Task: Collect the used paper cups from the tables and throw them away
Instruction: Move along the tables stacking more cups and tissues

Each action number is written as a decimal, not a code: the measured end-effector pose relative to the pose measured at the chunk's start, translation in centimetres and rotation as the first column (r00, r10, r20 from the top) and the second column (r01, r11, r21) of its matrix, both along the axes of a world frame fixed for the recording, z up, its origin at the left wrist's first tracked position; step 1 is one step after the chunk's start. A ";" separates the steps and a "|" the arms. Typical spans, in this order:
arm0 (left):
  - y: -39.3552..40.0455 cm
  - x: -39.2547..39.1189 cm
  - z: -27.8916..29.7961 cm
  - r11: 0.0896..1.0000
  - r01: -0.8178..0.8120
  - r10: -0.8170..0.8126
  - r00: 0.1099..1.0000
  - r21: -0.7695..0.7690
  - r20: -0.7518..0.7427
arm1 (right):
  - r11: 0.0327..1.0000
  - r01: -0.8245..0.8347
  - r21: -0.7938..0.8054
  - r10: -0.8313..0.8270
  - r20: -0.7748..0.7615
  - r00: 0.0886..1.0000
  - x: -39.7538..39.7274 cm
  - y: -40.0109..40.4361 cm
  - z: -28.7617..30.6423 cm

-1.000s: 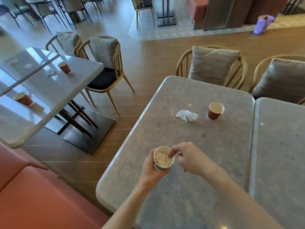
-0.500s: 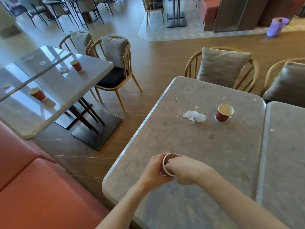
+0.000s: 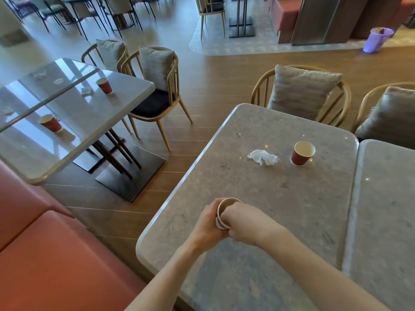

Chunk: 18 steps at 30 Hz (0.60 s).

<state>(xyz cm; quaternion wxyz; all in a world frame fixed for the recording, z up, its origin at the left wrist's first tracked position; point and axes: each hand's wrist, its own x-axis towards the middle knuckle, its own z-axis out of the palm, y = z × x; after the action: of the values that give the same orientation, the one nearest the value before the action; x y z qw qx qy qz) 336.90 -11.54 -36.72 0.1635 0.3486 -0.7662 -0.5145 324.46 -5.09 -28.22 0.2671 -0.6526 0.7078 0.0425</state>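
While L hand [image 3: 207, 223] grips red cup [image 3: 222, 212], R hand [image 3: 243, 223] fingers inside.

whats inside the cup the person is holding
The right hand reaches into the mouth of the held cup, which the left hand grips. Only part of the pale inner wall shows; whatever lies inside is covered by the fingers.

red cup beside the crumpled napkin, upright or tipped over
Upright. The red cup stands on its base on the table, round open rim facing up, right of the napkin.
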 end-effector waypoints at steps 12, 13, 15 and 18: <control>0.4 0.3 0.0 0.987 -0.131 0.143 0.982 0.098 -0.127 | 0.918 0.273 -0.289 -0.207 0.238 0.949 -3.8 2.8 -2.2; 0.5 0.2 0.0 0.988 -0.122 0.134 0.982 0.093 -0.134 | 0.911 0.291 -0.292 -0.218 0.258 0.941 -3.7 2.9 -2.5; 0.6 0.1 0.0 0.991 -0.104 0.115 0.982 0.081 -0.147 | 0.899 0.314 -0.305 -0.226 0.291 0.930 -3.5 2.9 -3.1; 0.5 0.1 0.0 0.995 -0.082 0.090 0.987 0.063 -0.134 | 0.886 0.324 -0.333 -0.221 0.311 0.924 -3.3 2.7 -3.8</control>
<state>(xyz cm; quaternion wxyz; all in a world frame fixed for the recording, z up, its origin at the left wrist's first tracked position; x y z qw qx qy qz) 337.01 -11.05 -36.70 0.2275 0.3497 -0.7225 -0.5513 321.18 -2.43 -32.00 0.2314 -0.5847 0.7456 -0.2204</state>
